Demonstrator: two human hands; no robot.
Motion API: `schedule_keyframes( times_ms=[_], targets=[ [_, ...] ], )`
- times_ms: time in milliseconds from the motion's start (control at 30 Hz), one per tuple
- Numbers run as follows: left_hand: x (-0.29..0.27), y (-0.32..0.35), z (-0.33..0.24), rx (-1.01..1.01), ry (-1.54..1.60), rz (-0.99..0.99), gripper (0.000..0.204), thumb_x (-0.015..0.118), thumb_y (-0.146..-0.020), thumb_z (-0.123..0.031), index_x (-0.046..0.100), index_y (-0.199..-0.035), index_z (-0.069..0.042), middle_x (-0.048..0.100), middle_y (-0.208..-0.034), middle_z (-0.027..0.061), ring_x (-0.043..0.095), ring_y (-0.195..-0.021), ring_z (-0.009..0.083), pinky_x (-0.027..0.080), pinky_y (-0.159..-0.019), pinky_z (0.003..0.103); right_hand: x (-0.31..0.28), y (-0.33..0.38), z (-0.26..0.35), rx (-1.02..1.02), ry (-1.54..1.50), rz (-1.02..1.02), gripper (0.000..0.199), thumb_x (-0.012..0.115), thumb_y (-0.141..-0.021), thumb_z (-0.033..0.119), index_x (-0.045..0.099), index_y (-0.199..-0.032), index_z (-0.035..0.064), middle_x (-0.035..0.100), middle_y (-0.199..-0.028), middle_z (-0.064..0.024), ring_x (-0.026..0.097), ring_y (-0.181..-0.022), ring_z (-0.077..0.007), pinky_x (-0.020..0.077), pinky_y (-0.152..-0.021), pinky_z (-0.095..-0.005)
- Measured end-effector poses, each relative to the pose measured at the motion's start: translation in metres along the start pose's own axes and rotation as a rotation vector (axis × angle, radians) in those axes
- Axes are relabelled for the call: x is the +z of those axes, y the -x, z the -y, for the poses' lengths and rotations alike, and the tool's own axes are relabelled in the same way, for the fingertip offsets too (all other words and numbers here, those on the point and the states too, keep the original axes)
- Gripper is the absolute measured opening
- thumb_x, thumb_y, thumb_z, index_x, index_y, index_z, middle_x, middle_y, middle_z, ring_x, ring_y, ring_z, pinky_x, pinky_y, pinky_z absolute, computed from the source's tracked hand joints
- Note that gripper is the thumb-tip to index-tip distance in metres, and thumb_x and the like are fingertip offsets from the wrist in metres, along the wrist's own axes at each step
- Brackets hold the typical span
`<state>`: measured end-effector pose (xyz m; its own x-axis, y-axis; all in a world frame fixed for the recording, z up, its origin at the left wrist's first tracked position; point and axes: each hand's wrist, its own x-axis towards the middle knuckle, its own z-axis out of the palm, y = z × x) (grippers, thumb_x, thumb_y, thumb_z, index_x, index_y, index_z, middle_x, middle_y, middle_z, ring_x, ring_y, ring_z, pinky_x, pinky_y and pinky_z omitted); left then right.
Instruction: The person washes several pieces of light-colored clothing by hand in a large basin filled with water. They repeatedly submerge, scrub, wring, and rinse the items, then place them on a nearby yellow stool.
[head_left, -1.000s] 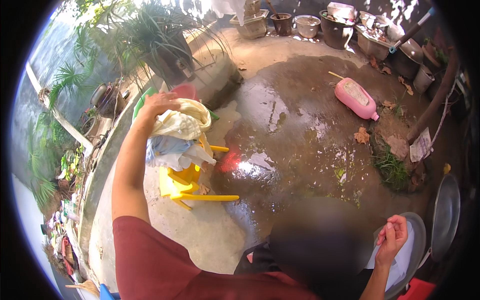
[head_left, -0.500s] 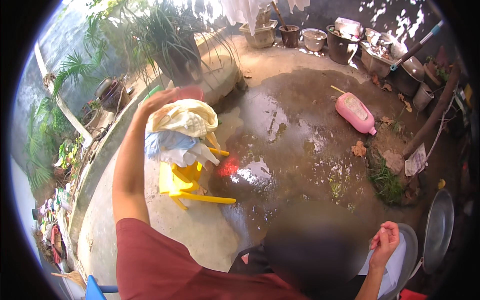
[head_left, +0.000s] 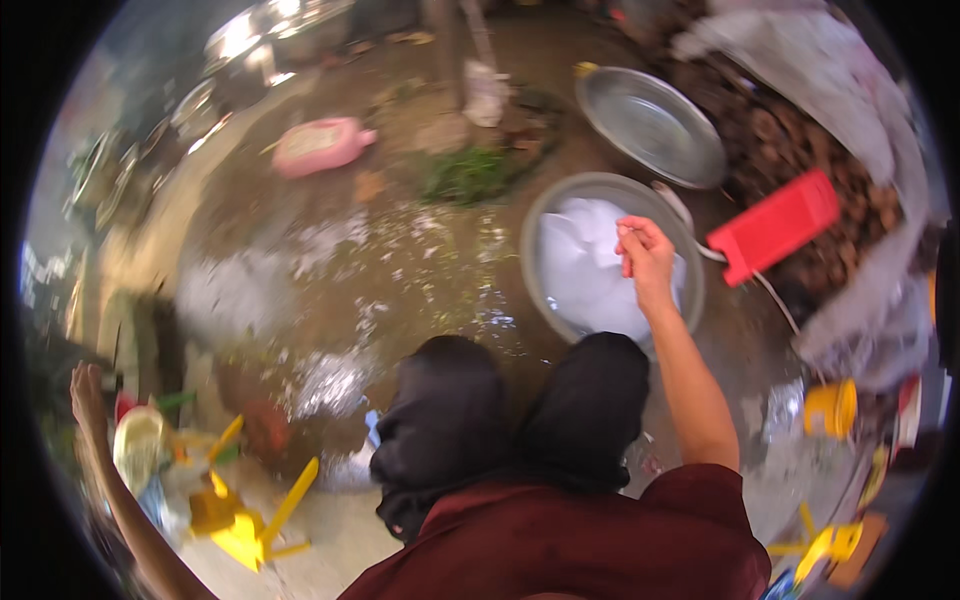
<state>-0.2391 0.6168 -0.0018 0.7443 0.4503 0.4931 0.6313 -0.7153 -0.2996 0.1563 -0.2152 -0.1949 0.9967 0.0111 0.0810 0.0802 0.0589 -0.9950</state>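
Note:
My right hand (head_left: 646, 258) hovers over a grey round basin (head_left: 533, 240), its fingers curled together and nothing showing between them. White cloth (head_left: 582, 270) lies in the basin, apparently in water. Far to the left, my left arm stretches out, and my left hand (head_left: 88, 395) is beside a pile of cloths (head_left: 142, 445), pale yellow on top and light blue below. A small red thing (head_left: 124, 407) shows between the hand and the pile; whether my fingers touch it is too blurred to tell. The pile rests on a yellow plastic chair (head_left: 238, 535).
A shallow metal basin (head_left: 655, 125) and a red plastic piece (head_left: 780, 225) lie beyond the grey basin. The wet ground holds a cut pink plastic bottle (head_left: 320, 147) and a grass patch (head_left: 470, 175). Right of me are a yellow bucket (head_left: 830, 408) and another yellow plastic seat (head_left: 832, 545).
The view has swung right, so the basin has come into the middle and the cloth pile to the left edge. My left hand remains near the pile; my right hand stays at the basin.

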Motion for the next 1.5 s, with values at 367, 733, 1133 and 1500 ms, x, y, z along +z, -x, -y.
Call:
schedule_keyframes(
  times_ms=[367, 733, 1133, 1500],
  targets=[
    [-0.021, 0.07, -0.719, 0.95, 1.103, 0.604, 0.026, 0.065, -0.085, -0.024, 0.067, -0.103, -0.006, 0.065, -0.109, 0.0165, 0.063, -0.098, 0.0319, 0.049, -0.087, 0.039, -0.231, 0.093, -0.143, 0.522, 0.407, -0.321, 0.021, 0.064, -0.086, 0.014, 0.065, -0.106, 0.008, 0.062, -0.074, -0.0034, 0.049, -0.046, -0.0085, 0.0386, -0.041, -0.0231],
    [0.011, 0.145, -0.809, 1.064, 1.088, 0.998, 0.031, 0.062, -0.087, -0.024, 0.064, -0.112, -0.006, 0.065, -0.108, 0.0181, 0.064, -0.099, 0.0319, 0.05, -0.088, 0.039, -0.229, -0.004, -0.254, 0.745, 0.977, -0.101, 0.112, 0.077, -0.066, 0.05, 0.01, -0.151, 0.0189, 0.007, -0.154, -0.0232, 0.011, -0.142, -0.0396, 0.013, -0.114, -0.0481],
    [-0.002, 0.139, -0.856, 0.9, 1.136, 1.165, 0.029, 0.061, -0.085, -0.021, 0.064, -0.108, -0.004, 0.068, -0.094, 0.0179, 0.066, -0.091, 0.0294, 0.051, -0.083, 0.038, -0.139, 0.02, -0.304, 0.328, 0.958, 0.551, 0.057, 0.076, -0.075, 0.031, 0.057, -0.117, -0.0012, 0.066, -0.101, -0.0182, 0.062, -0.092, -0.033, 0.0483, -0.081, -0.0397],
    [-0.066, 0.154, -0.94, 1.354, 1.457, 0.707, 0.043, 0.072, -0.073, -0.015, 0.06, -0.114, -0.01, 0.061, -0.108, 0.017, 0.063, -0.089, 0.0295, 0.051, -0.08, 0.039, -0.167, 0.011, -0.043, 0.198, 0.516, 0.411, 0.031, 0.07, -0.081, 0.022, 0.067, -0.108, 0.0065, 0.067, -0.099, -0.0087, 0.061, -0.089, -0.0156, 0.0479, -0.081, -0.0281]
  ],
)
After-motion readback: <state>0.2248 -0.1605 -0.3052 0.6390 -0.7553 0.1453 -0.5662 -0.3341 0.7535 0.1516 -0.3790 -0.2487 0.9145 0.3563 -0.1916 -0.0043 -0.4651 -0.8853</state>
